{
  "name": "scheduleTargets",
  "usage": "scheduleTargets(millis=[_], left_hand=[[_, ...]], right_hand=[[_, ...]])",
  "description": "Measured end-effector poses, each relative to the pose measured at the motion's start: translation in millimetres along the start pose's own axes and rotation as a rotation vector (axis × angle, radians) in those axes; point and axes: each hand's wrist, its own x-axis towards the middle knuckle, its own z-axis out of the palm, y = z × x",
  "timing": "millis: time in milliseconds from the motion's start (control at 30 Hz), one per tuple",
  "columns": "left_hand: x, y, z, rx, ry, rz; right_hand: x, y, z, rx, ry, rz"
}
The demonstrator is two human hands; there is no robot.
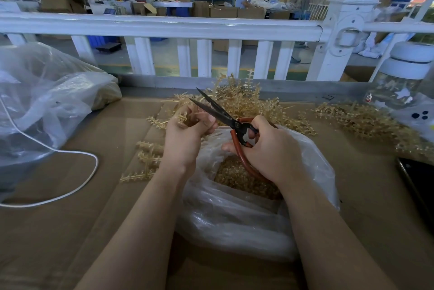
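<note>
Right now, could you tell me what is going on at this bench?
A person is trimming amber plastic parts. The right hand grips red-handled scissors, with the blades open and pointing away. The left hand pinches a sprue strip close to the blades. Both hands work above an open clear bag that holds small amber pieces. A pile of sprues lies behind on the cardboard-covered table.
</note>
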Motion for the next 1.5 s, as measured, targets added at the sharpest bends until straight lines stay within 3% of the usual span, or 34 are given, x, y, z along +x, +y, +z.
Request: scheduleTargets(millis=[333,933,1200,1500], left_hand=[[-1.5,1.6,1.9,0.108,-0.034,-0.023],[-4.4,5.3,3.3,0.030,-0.034,-0.046],[-1.4,9.4,-1.3,-0.171,0.040,-0.159],[-2.8,3.7,-1.8,0.029,0.002,-0.121]], right_hand=[[-0.2,3.6,1.4,-0.018,0.011,0.000],[-0.8,1.7,-0.4,-0.015,0.049,-0.030],[-0.8,2.0,2.8,0.022,0.051,-0.014],[0.5,-0.3,1.6,0.086,0.029,0.089]])
